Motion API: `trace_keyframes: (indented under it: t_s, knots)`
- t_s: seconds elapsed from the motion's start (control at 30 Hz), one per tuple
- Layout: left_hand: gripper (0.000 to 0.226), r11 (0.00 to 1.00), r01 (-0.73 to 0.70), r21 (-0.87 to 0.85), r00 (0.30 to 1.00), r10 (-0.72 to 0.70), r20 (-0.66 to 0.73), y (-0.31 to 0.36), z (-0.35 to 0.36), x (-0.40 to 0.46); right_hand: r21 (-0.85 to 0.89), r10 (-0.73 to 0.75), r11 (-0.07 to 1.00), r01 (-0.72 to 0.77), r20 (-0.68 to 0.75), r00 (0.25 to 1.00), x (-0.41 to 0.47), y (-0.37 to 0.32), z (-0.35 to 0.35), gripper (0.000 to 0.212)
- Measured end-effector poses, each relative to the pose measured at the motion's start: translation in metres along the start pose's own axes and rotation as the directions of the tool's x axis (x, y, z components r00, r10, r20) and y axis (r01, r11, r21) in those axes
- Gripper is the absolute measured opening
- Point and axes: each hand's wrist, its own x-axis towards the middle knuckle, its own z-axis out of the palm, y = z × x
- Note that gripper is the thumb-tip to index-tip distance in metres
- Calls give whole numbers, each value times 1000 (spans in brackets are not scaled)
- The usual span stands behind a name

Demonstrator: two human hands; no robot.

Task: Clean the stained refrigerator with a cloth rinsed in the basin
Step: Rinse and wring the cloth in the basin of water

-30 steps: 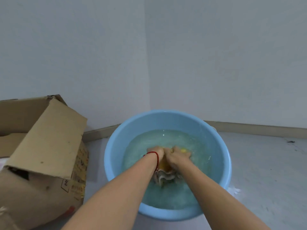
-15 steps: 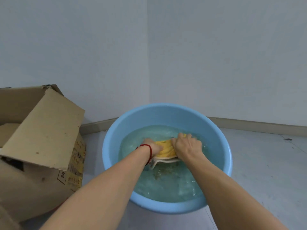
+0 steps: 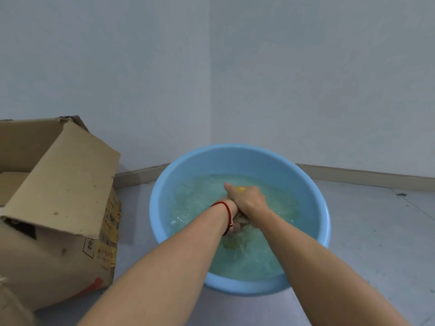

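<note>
A person crouches over a light blue basin (image 3: 240,287) that sits on a pale grey floor (image 3: 376,231) in the corner of a room, close to where two plain walls meet. The basin holds cloudy, greenish water (image 3: 195,198) with ripples and small bubbles across its surface. Both bare forearms reach down into it from the near edge. The right hand (image 3: 247,198) lies on top, its fingers curled around a yellow cloth (image 3: 241,188), of which only a small bright patch shows above the knuckles; a paler, greyish fold of the same cloth appears just below the wrist, partly under water. The left hand (image 3: 231,204) is tucked beneath and against the right one, so that most of it is hidden; it appears to grip the cloth too, though how its fingers lie cannot be told. A thin red string bracelet (image 3: 223,205) circles the left wrist. The two hands press together at the middle of the basin, at the water's surface. To the left of the basin stands an open brown cardboard box (image 3: 58,196), one flap tilted over towards the basin, with yellow printed labels and a red mark on the side facing it. A beige skirting board (image 3: 364,176) runs along the foot of the walls behind.
</note>
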Motion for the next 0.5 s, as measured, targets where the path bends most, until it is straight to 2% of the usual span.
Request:
trace_keyframes:
  t_s: [0.03, 0.1, 0.13, 0.2, 0.27, 0.33, 0.37, 0.4, 0.43, 0.5]
  knots:
    - [41, 994, 14, 109, 1000, -14, -1, 0, -1, -7, -166, -63, 984, 58, -25, 998, 4, 6, -2, 58]
    - [42, 980, 65, 189, 998, -61, -24, 3, -1, -12, -472, -183, 872, 127, -73, 980, 10, 15, -8, 53]
    - [40, 978, 53, 204, 998, -44, -51, 1, -4, -9, -565, -222, 814, 135, -88, 971, 12, 18, -10, 50]
    - [33, 976, 32, 215, 980, 12, -200, -3, -11, 3, -677, -249, 730, 91, -140, 958, 12, 23, -10, 42]
    - [46, 974, 25, 227, 954, 44, -295, -4, -13, 4, -744, -170, 668, 13, -135, 976, 8, 25, -5, 41]
    - [65, 998, 60, 28, 949, -48, -312, -7, -9, 5, -654, 15, 754, -53, -63, 998, 6, 24, 6, 48]
    - [71, 996, 47, -71, 940, -69, -335, -7, -5, 9, -534, 78, 842, -74, -15, 997, 6, 19, 10, 48]
    - [70, 988, 50, -147, 939, -97, -331, -8, -3, 14, -345, 104, 935, -80, 51, 993, 7, 13, 13, 45]
    - [66, 979, 41, -200, 940, -106, -326, -11, 0, 22, -168, 106, 982, -85, 123, 987, 6, 6, 13, 39]
    - [61, 962, 15, -274, 944, -104, -314, -15, 1, 39, 196, 157, 961, -196, 197, 968, 3, -5, 14, 29]
